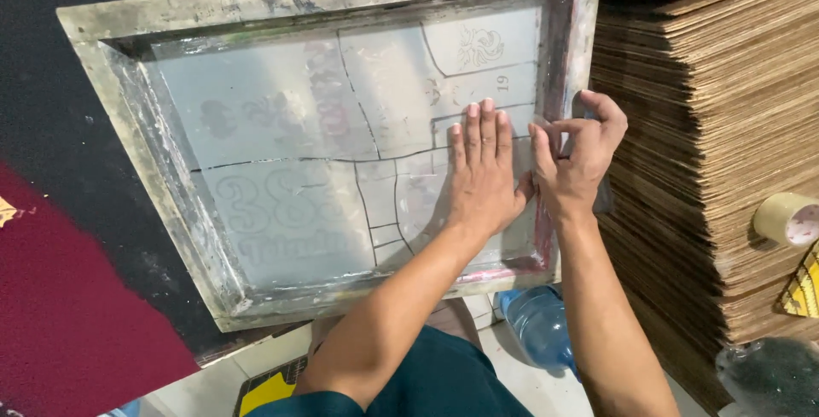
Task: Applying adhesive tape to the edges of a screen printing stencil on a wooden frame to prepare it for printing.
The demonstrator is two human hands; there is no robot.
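A screen-printing frame (136, 140) with a grey, worn rim lies tilted on a black surface. Its pale mesh (281, 127) shows faint designs and is patched with several pieces of clear tape. My left hand (482, 174) lies flat on the mesh near the right side, fingers together and pointing away, holding nothing. My right hand (578, 157) sits just beside it at the frame's right inner edge. Its thumb and fingers pinch what looks like a strip of clear tape (546, 131) against the mesh.
A tall stack of brown cardboard sheets (708, 127) stands right of the frame, with a tape roll (789, 217) leaning on it. A blue water bottle (537, 323) lies on the floor below. The black surface (51, 110) has a dark red area (68, 315) at left.
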